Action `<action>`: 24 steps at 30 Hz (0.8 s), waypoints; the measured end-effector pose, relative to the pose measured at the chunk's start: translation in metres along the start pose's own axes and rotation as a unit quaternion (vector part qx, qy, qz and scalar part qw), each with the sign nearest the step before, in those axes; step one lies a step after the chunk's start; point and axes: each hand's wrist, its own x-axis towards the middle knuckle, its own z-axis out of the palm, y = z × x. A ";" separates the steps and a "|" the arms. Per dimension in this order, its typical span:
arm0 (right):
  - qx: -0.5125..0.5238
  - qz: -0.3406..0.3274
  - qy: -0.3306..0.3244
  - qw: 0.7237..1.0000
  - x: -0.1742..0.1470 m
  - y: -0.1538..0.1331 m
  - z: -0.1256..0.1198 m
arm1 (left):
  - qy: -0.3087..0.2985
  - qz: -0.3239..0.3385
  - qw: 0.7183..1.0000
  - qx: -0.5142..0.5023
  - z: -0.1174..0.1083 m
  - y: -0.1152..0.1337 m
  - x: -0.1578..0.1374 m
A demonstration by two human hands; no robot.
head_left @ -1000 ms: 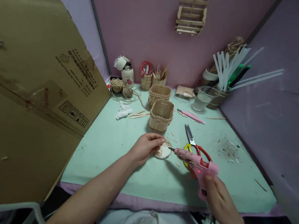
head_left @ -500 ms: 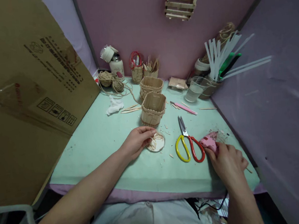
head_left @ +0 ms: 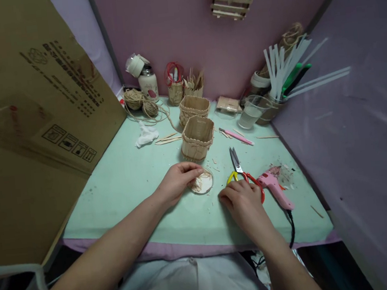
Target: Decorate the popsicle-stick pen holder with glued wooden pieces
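Observation:
My left hand is at the left rim of a small round white dish holding thin wood slivers. Its thumb and fingers are pinched together, and what lies between them I cannot make out. My right hand is over the handles of the scissors, fingers curled and closed; whatever is under them is hidden. To its right lies a pink glue gun, nozzle towards the back. Just behind the dish stands a small wooden basket with a braided rim, and a similar basket is behind it.
A large cardboard box walls off the left. Twine balls, a bottle, and a crumpled tissue sit back left. A pink craft knife, a clear cup and a holder of white glue sticks are back right.
My right hand has let go of the glue gun, which now lies on the table, and has moved left over the scissors' handles. My left hand has stayed at the dish.

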 end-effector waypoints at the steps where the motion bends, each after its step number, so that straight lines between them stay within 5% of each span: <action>1: -0.002 0.005 -0.011 1.000 0.000 0.000 -0.001 | -0.001 0.000 1.000 0.000 0.000 0.000 0.000; 6: 0.168 0.035 -0.005 0.985 0.008 -0.006 -0.017 | 0.001 -0.002 1.000 -0.009 0.000 0.000 0.000; 10: 0.384 0.116 0.065 0.914 0.035 -0.018 -0.023 | 0.020 -0.012 1.000 -0.013 0.002 0.001 0.001; 14: 0.494 0.140 0.070 0.855 0.058 -0.024 -0.011 | 0.036 -0.002 0.999 -0.001 0.002 0.002 0.001; 24: 0.501 0.157 0.071 0.848 0.063 -0.025 0.003 | 0.062 0.013 0.998 0.010 0.003 0.001 0.001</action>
